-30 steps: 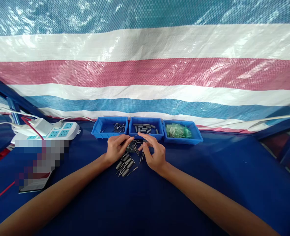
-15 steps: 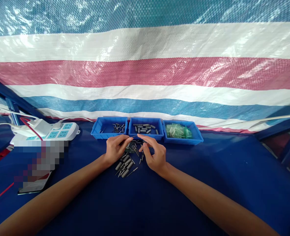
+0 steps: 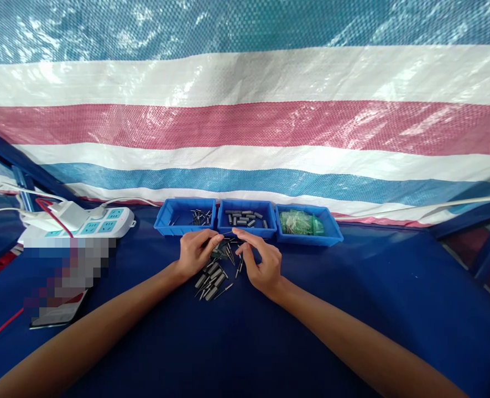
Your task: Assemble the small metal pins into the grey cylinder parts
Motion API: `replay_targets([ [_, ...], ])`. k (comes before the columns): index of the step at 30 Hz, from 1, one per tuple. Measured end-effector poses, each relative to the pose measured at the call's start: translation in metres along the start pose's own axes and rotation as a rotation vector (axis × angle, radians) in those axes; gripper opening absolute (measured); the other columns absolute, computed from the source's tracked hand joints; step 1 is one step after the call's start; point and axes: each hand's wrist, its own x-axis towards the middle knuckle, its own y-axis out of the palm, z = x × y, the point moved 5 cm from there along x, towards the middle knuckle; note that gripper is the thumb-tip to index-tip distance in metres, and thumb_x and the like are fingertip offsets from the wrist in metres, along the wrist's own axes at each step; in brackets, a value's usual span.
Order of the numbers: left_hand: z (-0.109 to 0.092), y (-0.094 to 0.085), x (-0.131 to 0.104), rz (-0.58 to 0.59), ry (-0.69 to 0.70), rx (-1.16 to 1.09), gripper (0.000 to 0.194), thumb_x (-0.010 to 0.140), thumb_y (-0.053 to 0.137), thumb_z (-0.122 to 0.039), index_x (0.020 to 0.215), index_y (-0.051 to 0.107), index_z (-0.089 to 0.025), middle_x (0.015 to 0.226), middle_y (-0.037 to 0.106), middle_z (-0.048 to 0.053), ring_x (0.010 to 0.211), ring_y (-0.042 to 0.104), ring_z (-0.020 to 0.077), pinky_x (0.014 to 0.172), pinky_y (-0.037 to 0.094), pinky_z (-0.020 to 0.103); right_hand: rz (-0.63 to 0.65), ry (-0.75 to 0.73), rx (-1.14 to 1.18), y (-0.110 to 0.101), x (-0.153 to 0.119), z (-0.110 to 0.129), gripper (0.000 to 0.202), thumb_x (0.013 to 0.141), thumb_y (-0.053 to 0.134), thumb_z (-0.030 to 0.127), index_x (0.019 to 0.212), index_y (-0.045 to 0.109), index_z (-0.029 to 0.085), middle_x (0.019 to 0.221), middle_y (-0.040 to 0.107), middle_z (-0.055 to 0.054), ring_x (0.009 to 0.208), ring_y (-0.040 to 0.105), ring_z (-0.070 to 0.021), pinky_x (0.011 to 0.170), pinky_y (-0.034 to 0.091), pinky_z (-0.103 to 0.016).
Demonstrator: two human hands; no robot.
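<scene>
My left hand point(image 3: 197, 252) pinches a thin metal pin point(image 3: 227, 232) between thumb and fingers, holding it level above the table. Opposite it, my right hand point(image 3: 263, 262) has its index finger stretched out to the pin's far end, and its thumb stands apart. Whether that fingertip touches the pin I cannot tell. Below and between the hands lies a loose pile of grey cylinders point(image 3: 212, 292) and slim metal pins point(image 3: 223, 290). Part of the pile is hidden by the hands.
Behind the hands stand three blue bins in a row: the left bin point(image 3: 159, 224) holds pins, the middle bin point(image 3: 273, 231) grey cylinders, the right bin point(image 3: 337, 239) green plastic packets. A white power strip point(image 3: 123, 221) with cables and a phone point(image 3: 58, 318) lie at left. A striped sheet point(image 3: 245, 127) hangs behind.
Both hands stay almost where they were, with the pin still in my left hand. The camera view has shifted very slightly.
</scene>
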Motion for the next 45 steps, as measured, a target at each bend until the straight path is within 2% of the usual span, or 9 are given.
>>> replay_targets([
  [15,-0.002,-0.001,0.0,0.005,0.002,-0.019,0.024,0.089,0.056,-0.026,0.068,0.062,-0.014,0.053,0.058,-0.003,0.045,0.05,0.0059,0.048,0.037,0.018,0.005,-0.038,-0.04,0.0,0.0,0.003,0.036,0.083,0.047,0.003,0.113,0.058,0.02,0.113,0.068,-0.007,0.066,0.068,-0.0118,0.065,0.055,-0.026],
  [26,-0.002,0.001,0.001,0.043,0.011,-0.021,0.029,0.09,0.053,-0.027,0.065,0.06,-0.015,0.051,0.056,-0.003,0.044,0.049,0.0064,0.047,0.036,0.02,0.013,-0.013,-0.091,0.0,0.0,0.002,0.03,0.087,0.044,0.009,0.11,0.059,0.02,0.11,0.069,-0.007,0.068,0.069,-0.0128,0.066,0.056,-0.026],
  [45,-0.002,0.009,0.003,0.174,0.049,-0.07,0.034,0.092,0.048,-0.025,0.06,0.049,-0.015,0.048,0.039,-0.006,0.042,0.036,0.0052,0.046,0.028,0.02,-0.012,-0.083,-0.147,-0.001,0.0,0.003,0.034,0.085,0.045,0.006,0.111,0.06,0.021,0.107,0.07,-0.007,0.087,0.07,-0.0167,0.073,0.058,-0.026],
])
